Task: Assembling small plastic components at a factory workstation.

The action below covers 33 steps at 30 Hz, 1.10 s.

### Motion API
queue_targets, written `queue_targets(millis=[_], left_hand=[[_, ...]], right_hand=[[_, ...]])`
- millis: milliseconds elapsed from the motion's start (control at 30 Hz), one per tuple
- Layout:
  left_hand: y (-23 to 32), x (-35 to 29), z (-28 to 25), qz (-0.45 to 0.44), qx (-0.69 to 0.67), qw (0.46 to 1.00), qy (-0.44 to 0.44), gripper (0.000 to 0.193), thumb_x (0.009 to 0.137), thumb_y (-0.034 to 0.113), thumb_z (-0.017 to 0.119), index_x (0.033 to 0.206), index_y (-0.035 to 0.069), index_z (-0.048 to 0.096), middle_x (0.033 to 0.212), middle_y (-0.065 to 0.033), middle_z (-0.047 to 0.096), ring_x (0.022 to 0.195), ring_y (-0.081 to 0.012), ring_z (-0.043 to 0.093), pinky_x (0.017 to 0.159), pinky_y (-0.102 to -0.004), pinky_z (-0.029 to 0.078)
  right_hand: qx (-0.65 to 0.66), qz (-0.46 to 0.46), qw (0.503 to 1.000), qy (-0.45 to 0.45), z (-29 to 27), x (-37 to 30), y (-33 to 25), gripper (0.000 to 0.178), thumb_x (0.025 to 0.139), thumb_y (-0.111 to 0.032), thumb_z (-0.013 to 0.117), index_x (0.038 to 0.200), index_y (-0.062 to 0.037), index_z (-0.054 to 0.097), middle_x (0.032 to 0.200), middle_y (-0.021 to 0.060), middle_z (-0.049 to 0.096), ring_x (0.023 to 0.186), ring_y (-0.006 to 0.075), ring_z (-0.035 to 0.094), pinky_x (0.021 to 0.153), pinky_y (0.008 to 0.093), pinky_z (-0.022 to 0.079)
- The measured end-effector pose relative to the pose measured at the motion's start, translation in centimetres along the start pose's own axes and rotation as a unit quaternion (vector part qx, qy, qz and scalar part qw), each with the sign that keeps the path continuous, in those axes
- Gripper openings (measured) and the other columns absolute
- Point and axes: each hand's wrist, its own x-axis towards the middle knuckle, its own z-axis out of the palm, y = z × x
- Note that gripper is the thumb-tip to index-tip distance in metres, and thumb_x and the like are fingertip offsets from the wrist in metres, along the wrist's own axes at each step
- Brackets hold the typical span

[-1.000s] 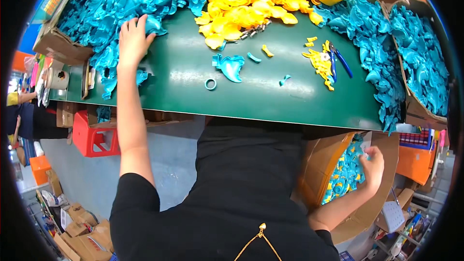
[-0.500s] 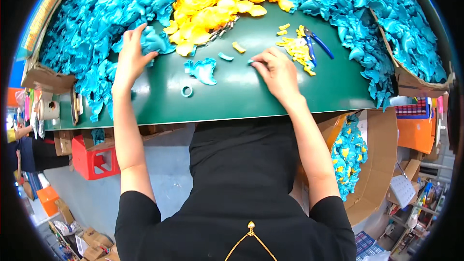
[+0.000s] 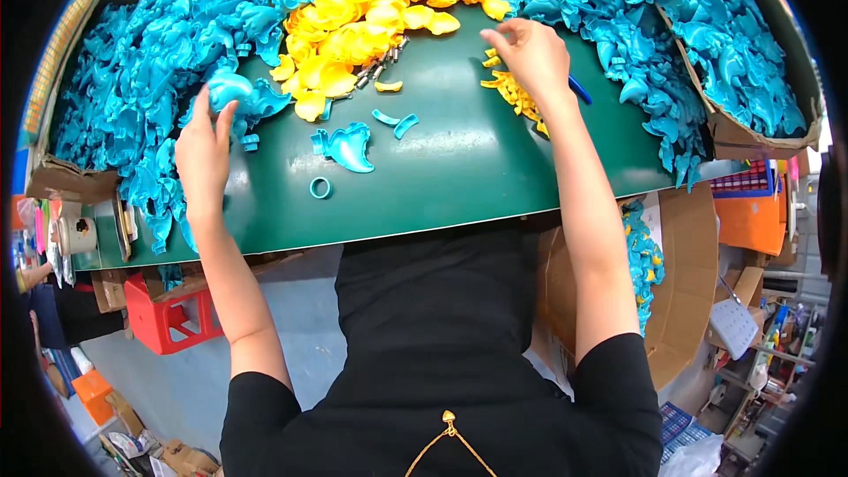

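My left hand [image 3: 203,159] is at the edge of the left teal pile, thumb and forefinger apart. Its fingertips reach a shiny curved teal plastic piece [image 3: 231,91]; whether they touch it I cannot tell. My right hand [image 3: 537,60] hovers over small yellow plastic strips [image 3: 511,93], thumb and forefinger spread with nothing visible between them. It partly hides the blue-handled pliers [image 3: 579,91]. Between the hands lie a jagged teal shell piece [image 3: 348,147], a teal ring [image 3: 321,187], two curved teal strips [image 3: 406,126] and a yellow strip [image 3: 389,87].
A heap of yellow shells [image 3: 380,13] and several small metal pins [image 3: 382,64] lie at the table's far side. Teal shells [image 3: 654,62] are heaped at the right, beside a full cardboard box [image 3: 746,137]. Below the green table [image 3: 442,185] stands a red stool [image 3: 168,322].
My right hand has left a teal strip beside the other one and moved up to the yellow strips. My left hand has drawn back toward me. The view has shifted slightly.
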Motion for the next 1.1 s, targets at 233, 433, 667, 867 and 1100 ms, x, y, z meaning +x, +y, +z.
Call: queue_targets(millis=[233, 433, 667, 867, 1100], left_hand=[[6.9, -3.9, -1.8, 0.005, -0.379, 0.91, -0.168, 0.055, 0.104, 0.046, 0.043, 0.086, 0.0, 0.068, 0.062, -0.0009, 0.052, 0.057, -0.0113, 0.045, 0.057, -0.0301, 0.037], [15.0, -9.1, 1.3, 0.056, -0.331, 0.85, -0.406, 0.055, 0.104, 0.037, 0.042, 0.069, 0.0, 0.063, 0.059, -0.0161, 0.058, 0.057, -0.0348, 0.058, 0.064, -0.0448, 0.047], [16.2, -9.1, 0.0, 0.164, -0.164, 0.9, -0.369, 0.035, 0.098, 0.03, 0.059, 0.079, 0.003, 0.068, 0.07, -0.0173, 0.065, 0.069, -0.0377, 0.066, 0.064, -0.0472, 0.051], [14.8, -8.6, 4.7, 0.477, -0.177, 0.847, -0.152, 0.031, 0.077, 0.006, 0.072, 0.107, 0.005, 0.064, 0.103, -0.0095, 0.06, 0.105, -0.0303, 0.057, 0.092, -0.0419, 0.047], [17.0, -12.7, 5.9, 0.349, -0.198, 0.909, -0.112, 0.035, 0.075, 0.013, 0.078, 0.105, 0.001, 0.064, 0.097, -0.0103, 0.058, 0.096, -0.0284, 0.055, 0.083, -0.037, 0.052]], right_hand=[[-0.096, -0.009, 0.993, -0.063, 0.2, 1.3, 3.6, 0.023, 0.081, -0.025, 0.077, 0.09, -0.0034, 0.077, 0.081, 0.0161, 0.073, 0.076, 0.0289, 0.072, 0.074, 0.0382, 0.056], [0.216, 0.033, 0.97, -0.109, -1.8, -9.1, -1.1, 0.02, 0.089, -0.01, 0.072, 0.106, -0.0006, 0.075, 0.087, 0.0081, 0.075, 0.078, 0.0075, 0.066, 0.072, 0.026, 0.053], [0.069, -0.089, 0.993, 0.046, 0.1, -15.9, 0.2, 0.014, 0.081, -0.003, 0.076, 0.095, -0.0071, 0.076, 0.097, 0.0067, 0.067, 0.093, 0.0252, 0.061, 0.079, 0.0331, 0.051], [0.092, -0.058, 0.994, 0.016, -0.6, -15.5, 0.5, 0.014, 0.08, -0.005, 0.077, 0.093, -0.0067, 0.074, 0.094, 0.0064, 0.064, 0.093, 0.0251, 0.06, 0.082, 0.0353, 0.049], [0.183, -0.015, 0.982, -0.038, -0.8, -16.0, 0.9, 0.019, 0.088, -0.006, 0.071, 0.107, -0.0044, 0.07, 0.097, 0.0064, 0.063, 0.096, 0.0216, 0.059, 0.085, 0.0318, 0.047]])
